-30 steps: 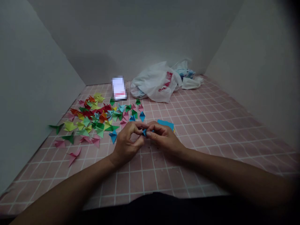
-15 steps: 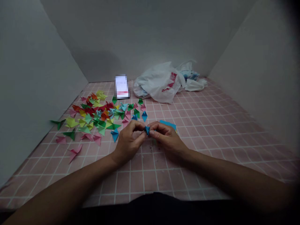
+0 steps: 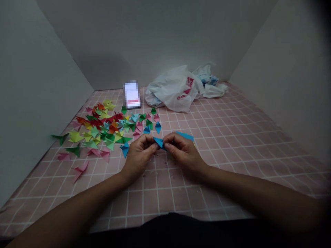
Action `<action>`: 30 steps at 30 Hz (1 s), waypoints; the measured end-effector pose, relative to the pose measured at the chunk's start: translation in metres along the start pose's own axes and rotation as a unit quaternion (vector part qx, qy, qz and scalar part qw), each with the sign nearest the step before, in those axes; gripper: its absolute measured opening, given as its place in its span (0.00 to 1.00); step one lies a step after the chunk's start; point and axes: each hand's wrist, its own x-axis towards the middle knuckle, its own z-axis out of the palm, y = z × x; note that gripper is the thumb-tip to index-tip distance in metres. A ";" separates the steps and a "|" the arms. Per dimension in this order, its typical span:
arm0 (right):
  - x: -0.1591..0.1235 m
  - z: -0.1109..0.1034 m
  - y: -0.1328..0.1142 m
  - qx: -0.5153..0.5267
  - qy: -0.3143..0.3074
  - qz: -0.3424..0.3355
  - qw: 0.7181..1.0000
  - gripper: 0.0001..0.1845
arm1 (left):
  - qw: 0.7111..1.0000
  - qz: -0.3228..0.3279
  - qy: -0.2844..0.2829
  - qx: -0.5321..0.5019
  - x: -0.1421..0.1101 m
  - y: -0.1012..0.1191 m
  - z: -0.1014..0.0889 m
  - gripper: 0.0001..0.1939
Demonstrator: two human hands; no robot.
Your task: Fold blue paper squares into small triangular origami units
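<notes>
Over the desk (image 3: 232, 137), my left hand (image 3: 138, 153) and right hand (image 3: 185, 153) have their fingers (image 3: 173, 137) pinched nearly closed on 1 folded blue paper (image 3: 158, 142), held between them. I judge a light, even pinch would crisp its creases without tearing its points. My right hand partly covers a blue sheet (image 3: 186, 135) behind it; my fingertips hide the folded blue paper's ends, its layers too small to make out.

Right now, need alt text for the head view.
Left hand and right hand pinch a small folded blue paper between them over a pink, white-gridded cloth. Multicolored, bird-like origami pieces are scattered to the left; farther back are a lit phone and a white plastic bag.
</notes>
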 end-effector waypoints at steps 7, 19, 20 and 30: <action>0.001 -0.004 0.002 -0.090 -0.010 -0.143 0.985 0.10 | 1.000 -0.010 0.007 -0.016 -0.001 -0.001 0.000 0.08; 0.000 -0.003 0.004 -0.185 0.021 -0.248 0.951 0.14 | 0.994 -0.007 0.009 -0.111 -0.003 0.002 0.002 0.19; 0.000 -0.003 0.004 -0.193 0.024 -0.254 0.948 0.14 | 0.994 -0.002 0.011 -0.109 -0.002 0.003 0.002 0.19; 0.000 -0.001 0.008 -0.226 0.026 -0.264 0.937 0.18 | 0.995 0.009 0.006 -0.099 0.001 -0.001 -0.001 0.17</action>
